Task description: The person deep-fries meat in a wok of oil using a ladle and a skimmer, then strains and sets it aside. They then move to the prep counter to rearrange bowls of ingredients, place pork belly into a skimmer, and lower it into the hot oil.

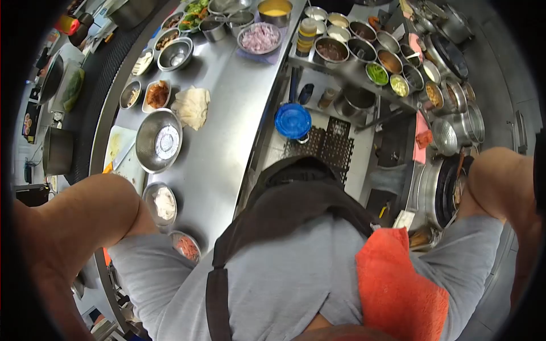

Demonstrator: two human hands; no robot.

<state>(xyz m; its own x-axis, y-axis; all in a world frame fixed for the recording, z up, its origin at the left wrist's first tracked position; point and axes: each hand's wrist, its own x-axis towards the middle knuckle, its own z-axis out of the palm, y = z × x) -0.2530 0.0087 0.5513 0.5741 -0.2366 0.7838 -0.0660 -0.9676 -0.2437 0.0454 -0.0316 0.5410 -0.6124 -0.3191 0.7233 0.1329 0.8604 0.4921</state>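
Both my hands are out of the picture. My left arm (pixel 85 213) is bent at the left, and its forearm runs off into the dark edge. Close to that elbow are a bowl with a white food (pixel 165 203), a cutting board (pixel 126 139) with a knife (pixel 122 156) on it, and a large metal bowl (pixel 149 142). At the right, my right arm (pixel 500 176) is bent too, its forearm leaving the view. Beside it stand a large round pan (pixel 438 190) and stacked metal pots (pixel 463 128). A red towel (pixel 398 287) lies over my shoulder.
A steel counter (pixel 227 113) holds a folded cream cloth (pixel 191 108), a bowl of chopped onion (pixel 260 38) and several other bowls. A blue-topped container (pixel 293 120) is by the perforated black mat (pixel 327 142). Sauce pots (pixel 331 50) crowd the right-hand shelf.
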